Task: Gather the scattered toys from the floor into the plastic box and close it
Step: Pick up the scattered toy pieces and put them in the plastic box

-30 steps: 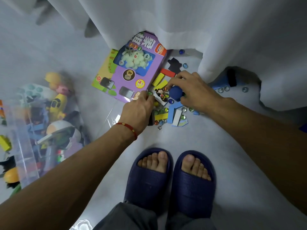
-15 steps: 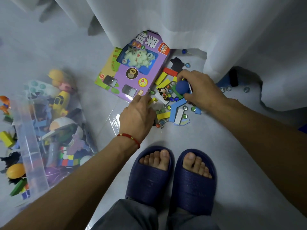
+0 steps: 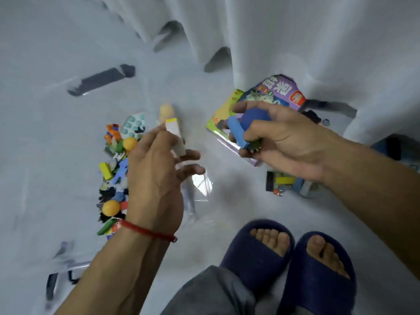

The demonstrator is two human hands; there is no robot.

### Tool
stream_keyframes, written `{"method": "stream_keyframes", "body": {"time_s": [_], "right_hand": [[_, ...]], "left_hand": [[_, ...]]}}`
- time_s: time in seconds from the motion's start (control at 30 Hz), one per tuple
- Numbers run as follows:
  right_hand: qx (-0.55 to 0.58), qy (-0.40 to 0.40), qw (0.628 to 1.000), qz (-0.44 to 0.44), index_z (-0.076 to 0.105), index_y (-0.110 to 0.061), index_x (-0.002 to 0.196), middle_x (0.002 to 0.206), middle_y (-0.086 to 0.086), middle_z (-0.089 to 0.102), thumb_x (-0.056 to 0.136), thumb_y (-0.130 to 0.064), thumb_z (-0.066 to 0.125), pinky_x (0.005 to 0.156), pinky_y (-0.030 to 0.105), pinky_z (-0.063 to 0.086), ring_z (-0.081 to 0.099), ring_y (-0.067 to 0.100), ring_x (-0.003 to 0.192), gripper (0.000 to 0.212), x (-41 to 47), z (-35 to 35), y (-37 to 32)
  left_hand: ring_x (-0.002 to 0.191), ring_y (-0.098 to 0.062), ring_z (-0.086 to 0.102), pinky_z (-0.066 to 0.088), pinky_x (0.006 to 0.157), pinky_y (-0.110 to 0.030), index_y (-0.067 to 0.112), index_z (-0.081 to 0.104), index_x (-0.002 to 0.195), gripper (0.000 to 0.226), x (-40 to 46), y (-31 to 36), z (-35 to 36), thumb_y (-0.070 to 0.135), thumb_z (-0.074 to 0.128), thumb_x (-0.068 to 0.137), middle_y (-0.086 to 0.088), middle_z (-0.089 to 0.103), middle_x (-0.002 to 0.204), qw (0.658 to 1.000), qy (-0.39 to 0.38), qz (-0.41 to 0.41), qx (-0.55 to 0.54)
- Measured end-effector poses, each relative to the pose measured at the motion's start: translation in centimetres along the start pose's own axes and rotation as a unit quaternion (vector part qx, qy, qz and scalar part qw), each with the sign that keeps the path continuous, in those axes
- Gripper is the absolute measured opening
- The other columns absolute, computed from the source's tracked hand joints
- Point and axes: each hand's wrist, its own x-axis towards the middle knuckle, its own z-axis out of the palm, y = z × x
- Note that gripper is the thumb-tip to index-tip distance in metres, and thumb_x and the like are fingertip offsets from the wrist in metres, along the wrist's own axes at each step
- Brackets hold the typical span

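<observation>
**Full hands over the box: small toys could slip**

The left hand (image 3: 159,178) pinches 1 white block (image 3: 176,137) with a yellow end, thumb on one side and fingers on the other. The other fingers stick out loose. The block pokes up past the fingertips, so not much of it is held.

The right hand (image 3: 279,142) is curled round a small bunch: a blue ball (image 3: 254,117), a blue stick (image 3: 237,133) and a dark green bit (image 3: 253,146). The stick juts out between the fingers. If the hand tips or opens a little, I think the ball could roll out and get away across the floor (image 3: 68,53).

The clear box (image 3: 200,189) sits low on the left, under the left hand, with a pile of toys (image 3: 113,169) in it. Its walls are hard to see, and the view is blurry. A toy let go too soon may hit the rim and bounce out.

More toys wait on the floor: a purple game pack (image 3: 284,92) partly under the curtain (image 3: 295,30), and a little heap of blocks and marbles (image 3: 284,183) near the 2 blue slippers (image 3: 256,251). Marbles by the feet could get kicked or stepped on. Some might hide under the curtain and get missed. I cannot see a lid.
</observation>
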Motion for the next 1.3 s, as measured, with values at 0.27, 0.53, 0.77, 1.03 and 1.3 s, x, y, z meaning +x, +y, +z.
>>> {"method": "stream_keyframes", "body": {"time_s": [0.27,0.53,0.77,1.03,1.3], "right_hand": [[-0.016,-0.13,0.987,0.093,0.054,-0.005,0.108,0.134,0.035,0.049,0.093,-0.006,0.056,0.106,0.052,0.047,0.051,0.051,0.126,0.015,7.1,15.0,0.9],[-0.06,-0.034,0.995,0.073,0.067,0.003,0.117,0.119,0.025,0.068,0.094,-0.015,0.053,0.091,0.048,0.058,0.071,0.034,0.104,0.032,6.0,8.3,1.2],[-0.457,0.344,0.82,0.014,0.069,-0.019,0.098,0.089,0.001,0.071,0.092,-0.009,0.056,0.062,0.018,0.049,0.063,0.01,0.07,0.018,0.2,-8.5,6.1],[-0.611,0.358,0.704,0.059,0.05,-0.029,0.132,0.131,0.008,0.044,0.079,-0.025,0.075,0.087,0.039,0.048,0.046,0.029,0.118,0.059,-4.6,-14.2,12.7],[-0.665,0.347,0.661,0.019,0.039,-0.024,0.143,0.15,0.012,0.026,0.082,-0.035,0.08,0.093,0.044,0.052,0.038,0.032,0.132,0.074,-3.1,-13.7,14.1]], "left_hand": [[0.086,-0.015,0.071,0.058,0.087,-0.037,0.013,0.053,0.099,0.005,2.8,1.9,-7.5,0.01,0.049,0.098,-0.005,0.055,0.102,0.964,0.224,-0.075,-0.125],[0.109,-0.016,0.067,0.054,0.095,-0.03,0.012,0.064,0.119,0.03,4.0,1.1,-5.6,0.005,0.049,0.094,-0.001,0.069,0.115,0.974,0.195,0.063,-0.097],[0.104,-0.025,0.068,0.056,0.092,-0.041,0.001,0.064,0.114,0.035,1.1,0.1,1.3,-0.009,0.055,0.081,-0.012,0.069,0.114,0.99,-0.025,0.13,-0.04],[0.096,-0.012,0.059,0.047,0.078,-0.021,0.024,0.061,0.118,0.04,0.7,-14.3,9.7,0.014,0.073,0.081,0.003,0.061,0.113,0.935,-0.213,-0.005,0.282],[0.099,-0.012,0.039,0.043,0.086,-0.019,0.016,0.041,0.136,0.085,1.3,-21.2,10.6,0.035,0.088,0.068,-0.007,0.037,0.125,0.859,-0.227,0.161,0.429]]}}
